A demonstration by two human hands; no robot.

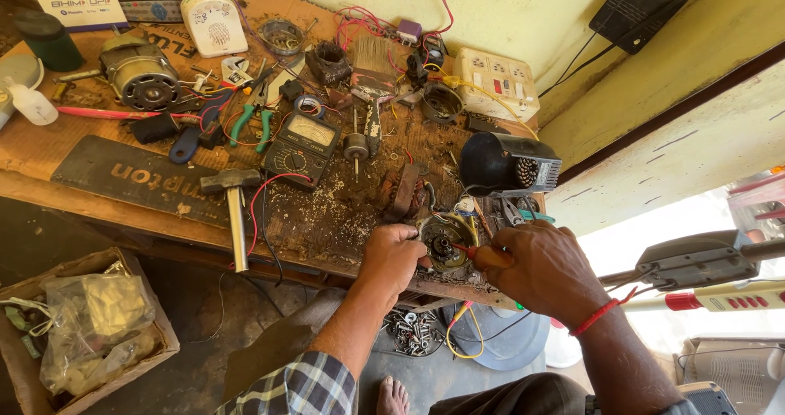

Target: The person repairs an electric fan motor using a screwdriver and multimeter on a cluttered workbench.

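- Motor part (pixel 446 243) sits at the desk (pixel 327 219) front edge, wires trailing off it.
- Left hand (pixel 392 258): fingers clamped on the part's left rim, wrist low, forearm coming up from below.
- Right hand (pixel 536 268): fingers closed round a red-handled screwdriver (pixel 468 251), tip at the part's centre.
- Risk: tip slips and gouges the windings or jabs the left fingers; the part could tip off the edge if the grip loosens.

A small round metal motor part with copper windings and a dark centre hub (pixel 444 243) lay flat at the near edge of the littered wooden workbench. A red-handled screwdriver (pixel 473 253) pointed into its centre.
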